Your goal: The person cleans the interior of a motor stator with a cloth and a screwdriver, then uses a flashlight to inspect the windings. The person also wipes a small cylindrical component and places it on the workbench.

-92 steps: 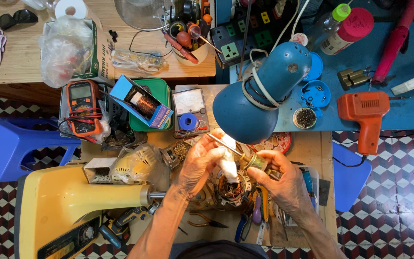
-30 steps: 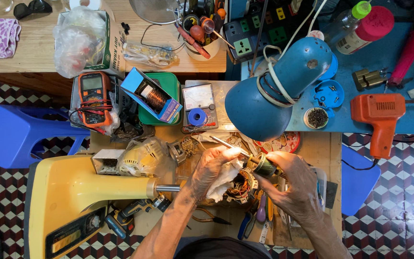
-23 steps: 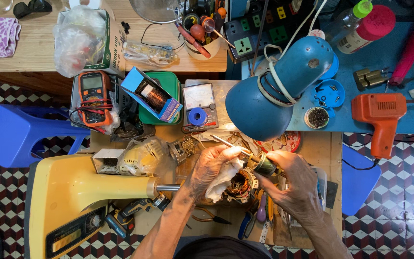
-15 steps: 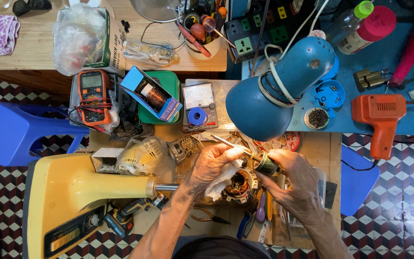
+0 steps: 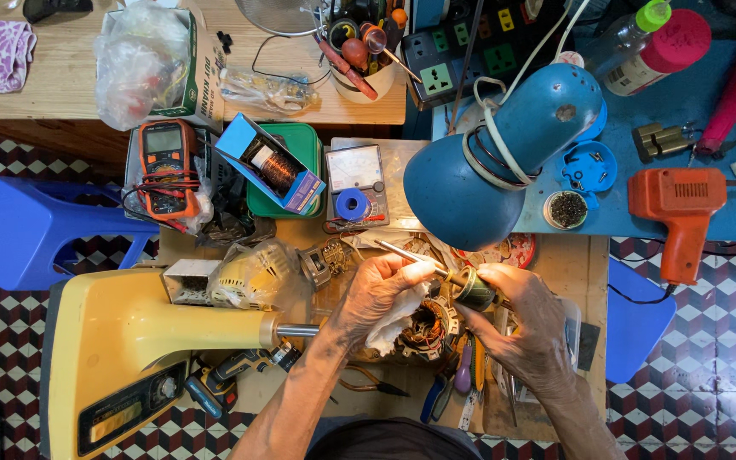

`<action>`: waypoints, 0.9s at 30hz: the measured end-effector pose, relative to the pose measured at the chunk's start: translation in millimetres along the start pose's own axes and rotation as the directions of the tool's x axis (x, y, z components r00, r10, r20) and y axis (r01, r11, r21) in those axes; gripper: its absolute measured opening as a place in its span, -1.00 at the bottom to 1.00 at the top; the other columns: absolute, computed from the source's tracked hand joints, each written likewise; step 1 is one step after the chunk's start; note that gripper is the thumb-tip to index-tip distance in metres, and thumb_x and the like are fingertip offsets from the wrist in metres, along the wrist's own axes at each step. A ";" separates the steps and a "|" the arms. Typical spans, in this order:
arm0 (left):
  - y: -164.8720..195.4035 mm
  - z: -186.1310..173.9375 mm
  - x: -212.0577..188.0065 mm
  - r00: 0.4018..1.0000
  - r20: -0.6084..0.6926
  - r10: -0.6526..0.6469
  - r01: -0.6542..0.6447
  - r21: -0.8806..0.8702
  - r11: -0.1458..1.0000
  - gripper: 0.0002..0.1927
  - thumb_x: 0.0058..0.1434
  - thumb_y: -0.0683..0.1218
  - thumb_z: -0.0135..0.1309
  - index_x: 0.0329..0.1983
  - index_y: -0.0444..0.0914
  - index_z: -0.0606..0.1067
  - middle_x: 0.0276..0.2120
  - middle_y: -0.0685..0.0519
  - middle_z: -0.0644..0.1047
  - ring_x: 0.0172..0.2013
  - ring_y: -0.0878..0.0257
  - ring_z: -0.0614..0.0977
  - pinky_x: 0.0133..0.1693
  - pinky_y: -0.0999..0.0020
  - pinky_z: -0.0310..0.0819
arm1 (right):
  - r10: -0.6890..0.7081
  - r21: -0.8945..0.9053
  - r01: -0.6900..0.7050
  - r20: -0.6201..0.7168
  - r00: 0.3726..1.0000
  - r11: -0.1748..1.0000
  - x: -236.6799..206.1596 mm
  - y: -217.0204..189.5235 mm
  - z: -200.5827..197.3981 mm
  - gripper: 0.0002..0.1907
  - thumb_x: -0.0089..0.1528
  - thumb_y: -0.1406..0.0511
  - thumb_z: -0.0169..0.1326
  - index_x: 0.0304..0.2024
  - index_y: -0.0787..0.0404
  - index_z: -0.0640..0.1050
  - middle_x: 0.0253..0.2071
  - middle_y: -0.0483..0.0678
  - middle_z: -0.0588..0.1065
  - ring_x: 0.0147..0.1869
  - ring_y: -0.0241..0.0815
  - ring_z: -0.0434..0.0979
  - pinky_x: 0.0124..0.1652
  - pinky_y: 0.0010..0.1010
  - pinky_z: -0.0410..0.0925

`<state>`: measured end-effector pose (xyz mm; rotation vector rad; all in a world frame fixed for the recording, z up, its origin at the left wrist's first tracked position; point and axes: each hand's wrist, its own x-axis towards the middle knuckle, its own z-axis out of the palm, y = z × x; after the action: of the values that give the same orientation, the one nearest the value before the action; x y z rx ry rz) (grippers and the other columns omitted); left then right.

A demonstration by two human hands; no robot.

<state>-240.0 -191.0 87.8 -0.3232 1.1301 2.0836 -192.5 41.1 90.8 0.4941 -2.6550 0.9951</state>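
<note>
**Two hands on a motor rotor under the lamp**

Two hands meet at the middle of the crowded bench. The left hand [image 5: 381, 294] presses a white rag [image 5: 393, 324] against a small rotor [image 5: 473, 290], fingers curled shut on the cloth, the thumb by the thin steel shaft. The right hand [image 5: 526, 319] clamps its fingers round the rotor's dark end.

A blue open box [image 5: 270, 162] holds a copper coil; a beige cup [image 5: 359, 64] is stuffed with tools; a small round tin [image 5: 568, 209] holds dark bits.

The blue lamp shade [image 5: 496, 158] overhangs the work. A stator [image 5: 426, 328] lies partly hidden below the hands.

The bench's near edge is crowded with pliers [image 5: 368, 388]. A yellow fan base [image 5: 129, 349] closes off the left.
</note>
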 end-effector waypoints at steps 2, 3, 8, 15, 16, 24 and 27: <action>1.4 0.5 -0.2 1.000 -0.014 0.019 -0.018 0.027 0.999 -0.71 0.28 0.03 0.17 -0.20 -0.31 0.56 -0.62 0.21 0.43 -0.71 0.49 0.37 -0.68 0.55 0.26 | 0.019 0.010 -0.019 0.012 1.000 1.000 -0.5 0.3 0.7 -0.30 -0.04 0.23 0.45 0.09 0.20 0.43 0.01 0.07 0.53 0.08 -0.03 0.58 0.03 -0.23 0.49; 1.8 0.8 -0.1 1.000 -0.005 0.028 -0.028 0.014 1.000 -0.71 0.29 0.03 0.17 -0.20 -0.31 0.56 -0.62 0.21 0.43 -0.71 0.50 0.36 -0.69 0.56 0.24 | 0.014 0.012 -0.014 0.005 1.000 1.000 -0.6 0.5 1.1 -0.30 -0.04 0.23 0.45 0.09 0.20 0.43 0.01 0.07 0.53 0.08 -0.03 0.58 0.03 -0.23 0.49; 1.1 0.6 -0.3 1.000 -0.004 0.027 -0.027 -0.038 0.999 -0.73 0.30 0.01 0.19 -0.17 -0.32 0.55 -0.58 0.23 0.45 -0.69 0.54 0.35 -0.69 0.60 0.22 | -0.001 0.031 0.001 -0.006 1.000 1.000 -0.5 0.0 2.6 -0.31 -0.04 0.24 0.44 0.09 0.20 0.43 0.02 0.08 0.53 0.08 -0.02 0.58 0.04 -0.23 0.49; 2.6 1.5 -4.1 0.999 -0.014 0.032 -0.033 -0.053 0.998 -0.75 0.28 -0.01 0.20 -0.15 -0.29 0.56 -0.58 0.22 0.46 -0.71 0.54 0.36 -0.72 0.60 0.21 | 0.035 0.022 -0.035 0.003 0.999 0.999 4.0 -8.1 -0.1 -0.31 -0.02 0.27 0.44 0.09 0.23 0.42 0.00 0.09 0.52 0.07 0.00 0.58 0.01 -0.20 0.47; 2.6 1.2 -3.7 0.999 -0.023 0.025 -0.026 -0.041 0.999 -0.75 0.28 -0.01 0.20 -0.15 -0.29 0.55 -0.57 0.21 0.47 -0.71 0.53 0.37 -0.72 0.59 0.21 | 0.063 0.032 -0.063 0.013 0.998 0.997 4.3 -10.2 -0.8 -0.32 -0.02 0.27 0.43 0.10 0.23 0.42 0.00 0.10 0.52 0.07 0.00 0.58 0.01 -0.21 0.47; -11.0 -4.9 2.8 0.999 0.016 0.048 -0.048 -0.028 0.998 -0.70 0.35 0.07 0.15 -0.32 -0.25 0.52 -0.55 0.19 0.49 -0.67 0.51 0.40 -0.70 0.56 0.24 | 0.515 0.300 -0.556 0.211 0.831 0.775 1.8 -23.7 1.1 -0.49 0.11 0.27 0.31 0.08 0.17 0.45 -0.05 0.01 0.64 -0.01 -0.23 0.70 -0.06 -0.38 0.59; -16.8 -7.8 4.3 0.999 0.023 0.042 -0.041 -0.064 0.997 -0.68 0.37 0.08 0.16 -0.37 -0.23 0.50 -0.57 0.20 0.46 -0.68 0.52 0.36 -0.71 0.58 0.18 | 0.563 0.415 -0.622 0.271 0.781 0.664 0.6 -20.5 2.9 -0.52 0.14 0.30 0.26 0.08 0.22 0.44 -0.05 0.07 0.64 0.01 -0.18 0.69 -0.03 -0.34 0.55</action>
<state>-232.1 -189.4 70.6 -0.3063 1.0662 2.1577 -185.2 24.6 100.8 -0.2986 -2.7004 1.9085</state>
